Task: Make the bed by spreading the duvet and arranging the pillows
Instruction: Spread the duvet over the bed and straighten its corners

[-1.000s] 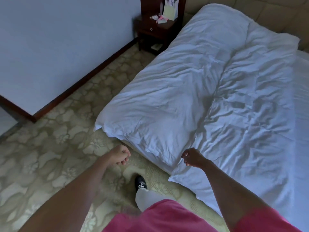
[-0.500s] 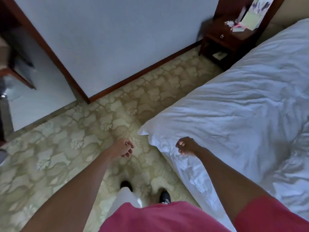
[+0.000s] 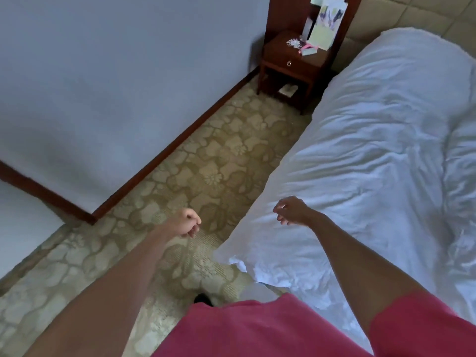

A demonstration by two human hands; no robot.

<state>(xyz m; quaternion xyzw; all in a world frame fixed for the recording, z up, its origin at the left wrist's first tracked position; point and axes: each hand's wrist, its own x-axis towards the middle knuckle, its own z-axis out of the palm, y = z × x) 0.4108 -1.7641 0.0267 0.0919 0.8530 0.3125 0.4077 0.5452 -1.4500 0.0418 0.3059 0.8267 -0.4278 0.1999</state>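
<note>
Although most of the bed was covered, the white duvet [image 3: 373, 161] was seen lying rumpled along the right of the view, its near-left corner [image 3: 231, 256] hanging over the carpet and a deep fold running down its right part. No pillow could be told apart for certain; the rounded bulk at the far end [image 3: 417, 47] may have been one under the cover, but the view was too soft to settle it.

Over the duvet's left edge the right hand [image 3: 291, 211] was held with fingers loosely curled and nothing between them; whether it brushed the cloth could not be told. The left hand [image 3: 184, 224] was hung over the carpet, well left of the bed, loosely curled and likewise holding nothing.

The spreading step was judged to be in hand and unfinished. For the next move, the near-left corner or the left edge would need to be gripped and drawn outward and toward the foot, so that the creases were pulled flat before the pillows were arranged.

Farther off, a dark wooden nightstand [image 3: 291, 70] bearing cards and small trinkets was set against the pale wall [image 3: 116, 86], beside the headboard [image 3: 412, 14]. A patterned carpet [image 3: 206, 163] was laid between wall and bed.
</note>
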